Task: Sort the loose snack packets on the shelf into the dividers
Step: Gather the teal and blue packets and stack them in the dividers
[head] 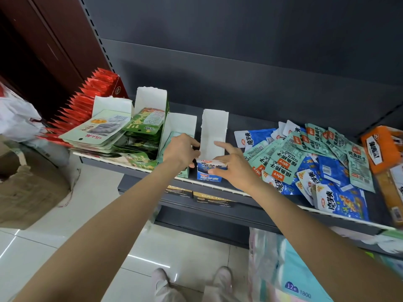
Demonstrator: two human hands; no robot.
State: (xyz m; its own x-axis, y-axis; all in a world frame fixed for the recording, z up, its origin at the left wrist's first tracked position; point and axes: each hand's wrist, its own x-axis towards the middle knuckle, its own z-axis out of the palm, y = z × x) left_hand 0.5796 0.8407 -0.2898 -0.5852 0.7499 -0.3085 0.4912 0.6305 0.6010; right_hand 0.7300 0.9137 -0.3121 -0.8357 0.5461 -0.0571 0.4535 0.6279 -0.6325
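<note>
Both our hands meet at the front edge of the shelf, on the blue divider box. Our right hand pinches its front lip, thumb below and a finger on top, the other fingers spread above the white trough. Our left hand curls against the box's left wall, steadying it; the exact finger contact is hidden.

The box's long axis runs from the front edge back toward the rear panel, and its white inside appears empty.

The loose packets, blue and pale green mixed, lie in a heap to the right along the same shelf, nearer the right hand. We judge that hand reaches sideways next.

Left of the box: a pale-green divider, green packets, cream packets, red packets at the back left corner.

Far right, an orange box. Behind, the dark rear panel.
</note>
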